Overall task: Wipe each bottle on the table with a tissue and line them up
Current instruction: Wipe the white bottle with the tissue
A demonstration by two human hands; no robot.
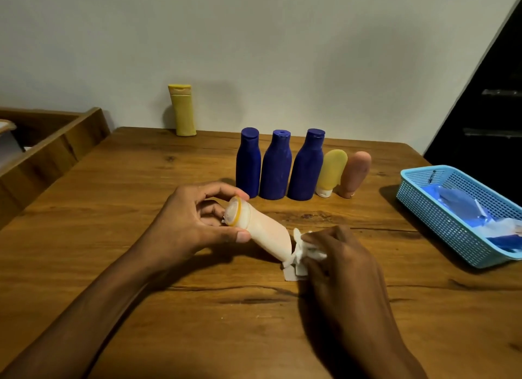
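My left hand point(195, 223) grips the cap end of a pale peach bottle point(265, 233) that lies tilted just above the wooden table point(141, 265). My right hand point(339, 260) pinches a crumpled white tissue point(299, 258) against the bottle's lower end. Behind them a row stands on the table: three dark blue bottles point(275, 169), a small yellow tube point(332, 172) on its white cap, and a pinkish-brown tube point(354, 174). A taller yellow bottle point(183, 110) stands alone at the table's back edge by the wall.
A light blue plastic basket point(440, 217) with blue and white packets sits at the right edge of the table. A wooden tray or crate point(56, 141) lies off the table's left side. A dark cabinet point(491, 96) stands at the far right.
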